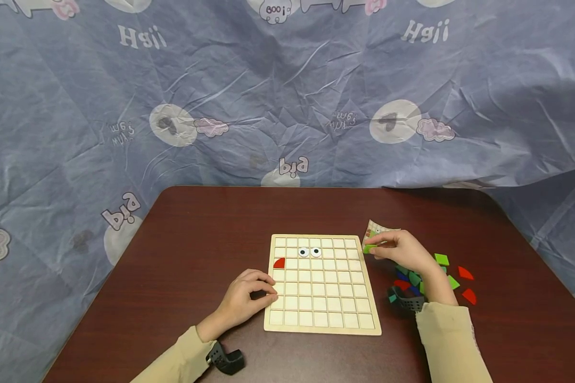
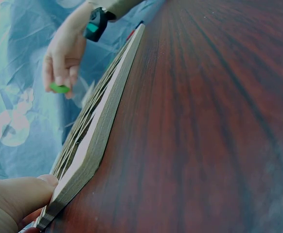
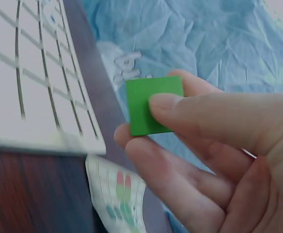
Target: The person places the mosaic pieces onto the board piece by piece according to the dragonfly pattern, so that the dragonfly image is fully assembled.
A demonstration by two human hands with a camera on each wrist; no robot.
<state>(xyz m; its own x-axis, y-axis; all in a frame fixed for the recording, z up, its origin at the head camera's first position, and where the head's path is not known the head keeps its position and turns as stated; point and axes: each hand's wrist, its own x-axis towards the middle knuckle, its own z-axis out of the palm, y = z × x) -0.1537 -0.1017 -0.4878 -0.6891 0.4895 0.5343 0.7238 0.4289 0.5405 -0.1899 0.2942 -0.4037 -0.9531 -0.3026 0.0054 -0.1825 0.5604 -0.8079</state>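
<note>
My right hand (image 1: 404, 250) is beside the upper right edge of a wooden grid board (image 1: 323, 322). Between its thumb and fingers it pinches a green square tile (image 3: 140, 107), held in the air. My left hand (image 1: 244, 298) touches the board's left edge with relaxed fingers and thumb; its thumb (image 2: 32, 191) lies against the rim in the left wrist view. On the board sit two round eye pieces, a left one (image 1: 303, 252) and a right one (image 1: 315, 252). A red quarter-circle piece (image 1: 280, 263) occupies a cell at the left.
A printed pattern card (image 3: 114, 194) lies just right of the board, partly covered by my right hand in the head view. Several loose pieces form a pile (image 1: 414, 278) under the right wrist, including a green square (image 1: 441, 259) and red quarter circles (image 1: 469, 296). Behind the dark table (image 1: 211, 229) hangs a patterned cloth (image 1: 249, 80).
</note>
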